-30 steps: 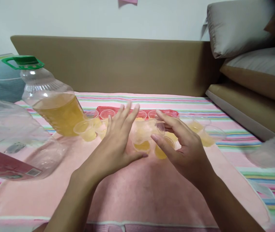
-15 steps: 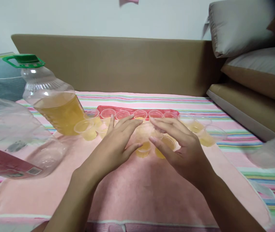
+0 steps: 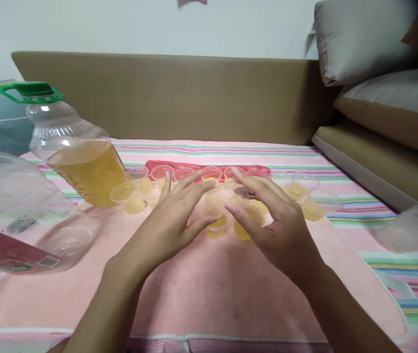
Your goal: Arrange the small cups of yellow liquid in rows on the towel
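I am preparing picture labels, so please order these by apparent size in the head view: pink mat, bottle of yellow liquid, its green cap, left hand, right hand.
1. Pink mat
2. Bottle
3. Left hand and right hand: look alike, so not ranked
4. Green cap

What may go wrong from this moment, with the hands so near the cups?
The left hand and right hand arch close to round clear plastic cups of yellow liquid; a brush might spill some onto the white-edged pink cloth. A transparent plastic cup between the hands looks tipped and might knock these. The large clear plastic bottle with green cap stands near them, so one bump could disturb both.
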A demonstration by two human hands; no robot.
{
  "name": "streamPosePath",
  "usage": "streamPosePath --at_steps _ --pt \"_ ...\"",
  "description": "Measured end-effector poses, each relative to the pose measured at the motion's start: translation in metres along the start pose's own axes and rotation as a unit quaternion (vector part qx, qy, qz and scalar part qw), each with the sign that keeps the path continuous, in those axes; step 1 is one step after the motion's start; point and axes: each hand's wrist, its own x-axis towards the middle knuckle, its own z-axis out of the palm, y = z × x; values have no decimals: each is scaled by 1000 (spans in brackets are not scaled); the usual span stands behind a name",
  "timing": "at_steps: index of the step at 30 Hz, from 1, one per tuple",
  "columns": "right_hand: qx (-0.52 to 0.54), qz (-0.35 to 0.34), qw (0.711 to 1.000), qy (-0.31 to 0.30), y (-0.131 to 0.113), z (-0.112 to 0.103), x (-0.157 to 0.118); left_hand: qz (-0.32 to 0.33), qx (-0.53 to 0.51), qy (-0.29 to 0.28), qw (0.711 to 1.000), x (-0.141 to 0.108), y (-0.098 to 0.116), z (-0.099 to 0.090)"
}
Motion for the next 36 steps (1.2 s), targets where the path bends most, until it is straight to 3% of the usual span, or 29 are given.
streamPosePath --at_steps 17,22,26,29,36 --pt "8 7 1000 3 0 0 0 -9 12 2 1000 -1 4 -2" --pt "10 21 1000 2 3 -6 2 -41 -11 1 999 0 8 -6" --pt "-4 32 999 -19 9 -16 3 -51 15 30 998 2 8 -7" --pt "-10 37 998 -49 13 -22 3 -43 32 33 998 2 7 -7" --pt "14 61 997 -46 17 -25 3 -4 40 10 999 2 1 -5"
